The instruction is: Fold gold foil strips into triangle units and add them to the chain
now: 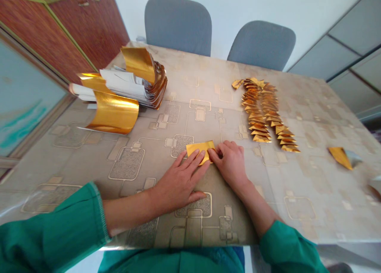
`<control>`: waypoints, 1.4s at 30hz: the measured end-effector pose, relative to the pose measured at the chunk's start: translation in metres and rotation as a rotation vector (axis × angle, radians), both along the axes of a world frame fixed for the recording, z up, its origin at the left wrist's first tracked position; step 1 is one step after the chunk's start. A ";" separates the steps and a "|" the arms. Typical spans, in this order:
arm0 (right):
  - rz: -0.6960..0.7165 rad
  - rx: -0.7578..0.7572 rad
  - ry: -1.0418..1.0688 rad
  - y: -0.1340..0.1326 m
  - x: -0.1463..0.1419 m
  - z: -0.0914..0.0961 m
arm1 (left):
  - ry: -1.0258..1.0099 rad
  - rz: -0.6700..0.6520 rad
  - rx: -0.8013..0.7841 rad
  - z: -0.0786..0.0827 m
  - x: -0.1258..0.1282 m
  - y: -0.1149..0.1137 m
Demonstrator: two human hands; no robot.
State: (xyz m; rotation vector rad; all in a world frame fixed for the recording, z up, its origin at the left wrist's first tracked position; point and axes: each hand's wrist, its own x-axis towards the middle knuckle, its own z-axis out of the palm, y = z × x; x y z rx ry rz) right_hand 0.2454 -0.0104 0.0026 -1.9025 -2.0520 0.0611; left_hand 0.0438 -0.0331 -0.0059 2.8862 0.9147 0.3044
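Note:
A small folded piece of gold foil paper (204,145) lies flat on the table in front of me. My left hand (180,181) rests palm down with its fingers stretched out over the paper's lower left part, the thumb spread apart on the table. At the paper's right end, my right hand (230,161) is closed, thumb and forefinger on the edge and the other fingers curled in. The hands cover part of the paper, so its full fold cannot be seen.
Stacked gold and white paper sheets (127,84) curl at the back left. Two rows of folded gold pieces (257,114) stand at the back right. Another gold paper piece (341,157) lies far right. A patterned cover lies over the table (166,161); two grey chairs (178,24) stand behind it.

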 end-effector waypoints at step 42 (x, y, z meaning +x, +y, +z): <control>0.011 -0.054 -0.376 -0.019 -0.002 0.002 | 0.118 -0.081 0.032 0.007 -0.051 0.012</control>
